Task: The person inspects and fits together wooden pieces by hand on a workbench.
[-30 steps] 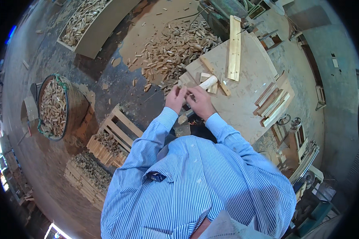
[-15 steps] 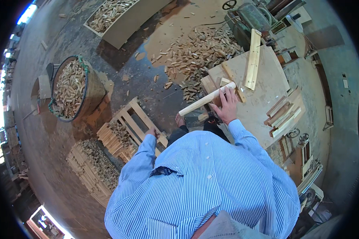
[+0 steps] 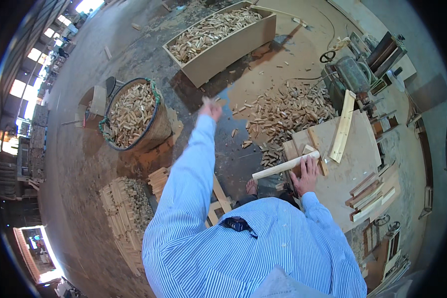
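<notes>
**Right hand on a pale stick at the bench, left arm flung out over the floor**

A round basket (image 3: pixel 131 116) full of wood offcuts stands on the floor to the person's left, and beyond it a long rectangular bin (image 3: pixel 223 37) holds more of the same. Between bin and bench a loose heap of offcuts (image 3: pixel 288 107) spreads across the floor. Stacked slats (image 3: pixel 126 213) sit low on the left, near the person's striped sleeve. A green machine (image 3: pixel 350 74) stands just behind the plywood bench top (image 3: pixel 352 164). One long pale board (image 3: pixel 343 126) lies on that top, tilted toward the machine, and a small stack of short boards (image 3: pixel 370 196) rests at the bench's right edge.

One pale wooden stick (image 3: pixel 283 166) lies across the bench's near-left corner, its left end hanging out over the floor. The right hand (image 3: pixel 308 174) is spread flat with fingers open, just below the stick's right half and touching it; it presses rather than wraps around it. A small light block (image 3: pixel 309 149) sits just above the stick.

The left hand (image 3: pixel 211 109) is stretched far out, well apart from the stick, above the floor between basket and heap. It is blurred, so whether it is clenched or released cannot be told.
</notes>
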Available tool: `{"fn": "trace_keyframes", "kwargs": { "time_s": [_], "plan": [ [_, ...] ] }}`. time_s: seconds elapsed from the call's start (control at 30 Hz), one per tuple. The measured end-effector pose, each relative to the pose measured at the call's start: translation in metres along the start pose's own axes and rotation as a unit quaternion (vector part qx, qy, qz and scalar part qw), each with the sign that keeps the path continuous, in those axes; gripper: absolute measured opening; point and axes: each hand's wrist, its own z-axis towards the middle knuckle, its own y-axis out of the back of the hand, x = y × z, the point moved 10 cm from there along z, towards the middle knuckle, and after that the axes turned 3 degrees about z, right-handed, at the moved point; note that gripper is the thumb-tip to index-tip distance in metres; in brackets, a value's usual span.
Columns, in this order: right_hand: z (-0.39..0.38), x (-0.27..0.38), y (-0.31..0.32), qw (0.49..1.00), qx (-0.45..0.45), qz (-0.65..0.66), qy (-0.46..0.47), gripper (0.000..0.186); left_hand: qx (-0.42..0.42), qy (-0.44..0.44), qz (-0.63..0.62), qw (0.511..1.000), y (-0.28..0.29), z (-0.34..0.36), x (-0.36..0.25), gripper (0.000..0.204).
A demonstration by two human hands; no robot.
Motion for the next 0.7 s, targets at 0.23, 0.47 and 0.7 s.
{"fn": "trace_keyframes", "kwargs": {
  "time_s": [0.23,0.47,0.7],
  "plan": [
    [-0.006,-0.014,0.017,0.997,-0.019,0.069,-0.01,0.066,-0.094,-0.16,0.33,0.925,-0.108,-0.002,-0.064,0.041],
    [-0.101,-0.139,0.104,0.942,-0.188,-0.011,-0.279,0.053,0.044,0.144,0.587,0.795,0.001,-0.122,0.231,0.044],
    [-0.169,-0.231,0.191,0.867,-0.206,-0.178,-0.417,0.037,0.226,-0.057,0.79,0.567,-0.069,-0.211,0.312,0.048]
  ]
}}
